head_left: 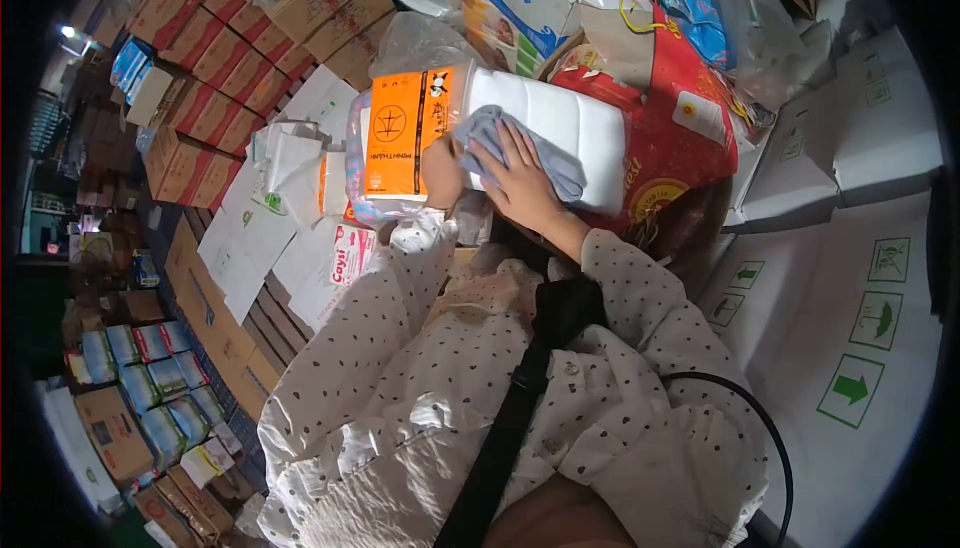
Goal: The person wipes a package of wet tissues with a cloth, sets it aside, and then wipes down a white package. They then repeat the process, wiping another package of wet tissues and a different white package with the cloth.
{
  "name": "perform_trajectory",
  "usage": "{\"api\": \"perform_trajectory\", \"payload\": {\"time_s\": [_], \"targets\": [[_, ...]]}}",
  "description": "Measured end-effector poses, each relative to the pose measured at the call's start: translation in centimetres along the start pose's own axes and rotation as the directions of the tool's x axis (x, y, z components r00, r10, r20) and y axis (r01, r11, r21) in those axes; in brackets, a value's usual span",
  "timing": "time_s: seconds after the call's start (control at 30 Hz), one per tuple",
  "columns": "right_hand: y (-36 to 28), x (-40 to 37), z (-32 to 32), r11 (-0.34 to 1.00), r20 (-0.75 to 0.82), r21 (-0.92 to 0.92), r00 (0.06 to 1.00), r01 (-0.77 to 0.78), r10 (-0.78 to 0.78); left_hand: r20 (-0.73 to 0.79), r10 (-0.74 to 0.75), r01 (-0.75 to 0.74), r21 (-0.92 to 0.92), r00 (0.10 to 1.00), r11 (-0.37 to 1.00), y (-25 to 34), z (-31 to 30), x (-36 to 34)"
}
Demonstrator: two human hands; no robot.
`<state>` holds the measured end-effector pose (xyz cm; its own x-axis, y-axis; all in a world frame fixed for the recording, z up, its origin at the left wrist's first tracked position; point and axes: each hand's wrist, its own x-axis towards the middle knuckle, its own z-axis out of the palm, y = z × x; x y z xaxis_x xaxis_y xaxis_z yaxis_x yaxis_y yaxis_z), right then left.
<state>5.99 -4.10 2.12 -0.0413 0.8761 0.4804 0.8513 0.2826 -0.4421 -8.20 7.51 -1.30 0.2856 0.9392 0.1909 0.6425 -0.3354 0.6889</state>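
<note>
A plastic-wrapped white package [595, 138] lies across the stack before me, with an orange printed label [395, 138] at its left part. My left hand [442, 173] is closed at the near edge of the package beside the label, and its fingertips are partly hidden. On the white part rests a folded grey-blue cloth [560, 170]. My right hand [522, 186] lies flat over this cloth with fingers stretched out, pressing it against the package. The two hands are close together.
A red printed bag [690, 118] sits right of the package. White cartons [800, 318] with green symbols stand close at right. Brown-red cartons [215, 58] are stacked at far left, packaged goods [165, 388] at lower left. A Caysi box [352, 253] lies near my left sleeve.
</note>
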Motion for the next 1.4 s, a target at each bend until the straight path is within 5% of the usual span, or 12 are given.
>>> {"api": "perform_trajectory", "payload": {"time_s": [0.07,0.23,0.33,0.43,0.53,0.6,0.77,0.93,1.1,1.2,1.27,1.4], "targets": [[1.7,-0.8,0.1,0.999,0.071,0.034,0.997,-0.01,0.007,-0.039,-0.002,0.004,0.044,0.999,0.999,0.4,0.1,-0.1],[8.6,-4.2,-0.5,0.915,-0.178,-0.201,0.932,-0.349,0.317,-0.061,-0.015,0.028,0.223,0.998,0.974,2.4,0.2,-0.6],[11.7,-5.3,-2.3,0.854,-0.291,-0.397,0.929,-0.336,0.23,-0.051,-0.004,0.021,0.343,0.999,0.939,4.3,-0.8,-1.0],[14.3,-4.4,-0.6,0.615,-0.471,-0.325,0.687,-0.718,0.553,-0.054,0.026,-0.003,0.389,0.998,0.921,4.1,-0.6,-0.9],[16.5,-1.0,-1.2,0.764,-0.335,-0.136,0.755,-0.631,0.563,-0.04,0.013,0.005,0.425,0.999,0.905,3.8,-0.2,-0.7],[15.4,1.3,2.0,0.909,-0.418,-0.016,0.829,-0.416,0.372,-0.044,0.016,0.003,0.414,0.999,0.91,5.3,-0.9,-1.2],[4.6,4.7,3.1,0.994,-0.131,-0.007,0.986,-0.105,0.103,-0.054,0.02,0.003,0.403,0.998,0.915,4.7,-0.7,-1.2],[3.5,0.6,-0.9,0.995,0.136,-0.006,0.986,0.1,-0.098,0.017,0.123,-0.116,0.485,0.992,0.867,3.6,-0.8,-1.1],[8.8,-5.5,-5.0,0.995,0.185,-0.09,0.982,0.052,-0.034,0.034,0.123,-0.122,0.539,0.992,0.834,4.2,-0.9,-1.4],[13.0,-6.7,-5.1,0.975,0.025,-0.191,0.992,-0.113,0.12,0.034,0.165,-0.155,0.576,0.986,0.802,3.4,-0.5,-1.3],[16.0,-6.1,-4.0,0.92,-0.236,-0.192,0.926,-0.342,0.296,0.032,0.174,-0.161,0.571,0.984,0.805,3.2,-0.4,-1.4],[19.2,-1.2,-2.7,0.905,-0.28,-0.232,0.916,-0.356,0.288,0.056,0.181,-0.18,0.573,0.982,0.799,3.2,-0.3,-1.4]]}}
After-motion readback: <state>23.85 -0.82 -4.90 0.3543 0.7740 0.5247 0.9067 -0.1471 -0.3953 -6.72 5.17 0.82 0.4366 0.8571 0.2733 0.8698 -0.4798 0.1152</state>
